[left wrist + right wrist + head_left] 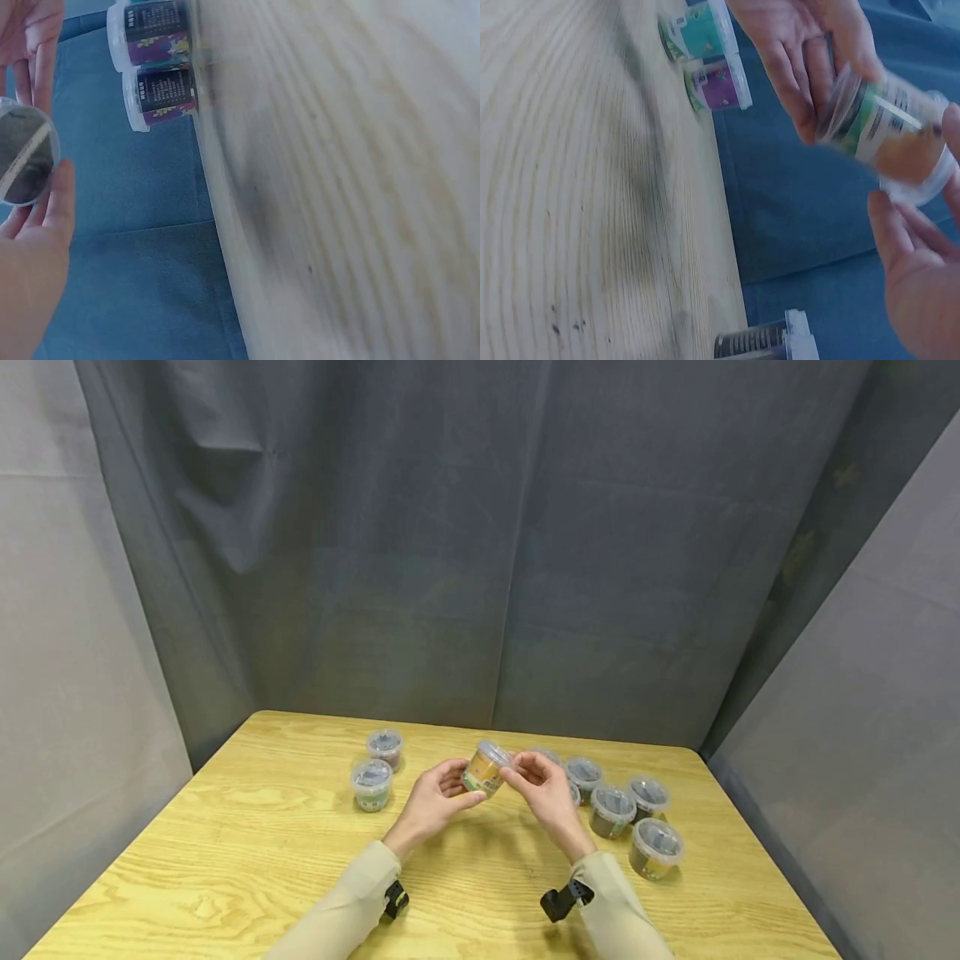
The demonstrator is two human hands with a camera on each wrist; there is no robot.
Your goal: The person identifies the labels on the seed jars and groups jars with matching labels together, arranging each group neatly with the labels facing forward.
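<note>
Orange-labelled tub (484, 772) is held up off the wooden table (247, 843), roughly mid-table, tilted with its clear lid (496, 753) toward the right hand. Left hand (437, 800) holds the tub's body: thumb along the near lower side, fingers bent behind it, palm turned inward. Right hand (547, 792) pinches at the lid edge, thumb in front, fingers bent over and close together. Both forearms extend from the bottom edge and angle in toward each other; beige sleeves (341, 910), black wrist devices (567, 900) on the inner sides.

Two lidded tubs (372, 786) stand upright to the left, one behind the other; right wrist view gives teal and purple labels. Cluster of lidded tubs (657, 849) stands to the right, just beyond the right hand and forearm.

Hidden or unclear: right hand partly covers the tubs at the back of the cluster, so count there is uncertain. Left fingers partly hidden behind the held tub. Left wrist view cuts the held tub at the left edge, showing a dark round end with a pale strip; cannot tell which end. Right wrist view blurs the label, text unreadable, and crops the right hand; cluster tubs at its bottom edge are cut off.
</note>
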